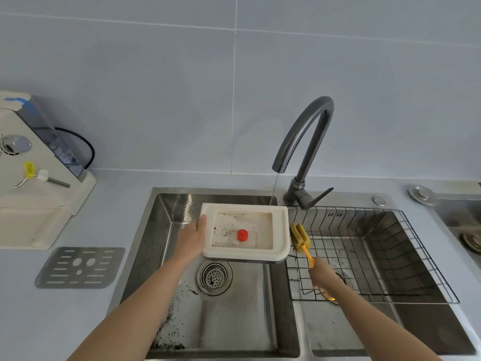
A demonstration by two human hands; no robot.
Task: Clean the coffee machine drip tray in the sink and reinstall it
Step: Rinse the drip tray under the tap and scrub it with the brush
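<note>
My left hand (193,237) grips the left edge of the white drip tray (280,230) and holds it level above the left sink basin (234,316). The tray has coffee specks and a red float (242,235) inside. A thin stream of water runs from the faucet (305,142) past the tray's back right corner. My right hand (322,276) grips the orange handle of a yellow sponge brush (299,237), whose head is just right of the tray. The coffee machine (31,173) stands at the far left on the counter.
The metal drip grate (80,267) lies on the counter left of the sink. A wire rack (390,256) sits in the right basin. Coffee grounds dot the left basin around its drain strainer (214,277). A second sink shows at the far right edge.
</note>
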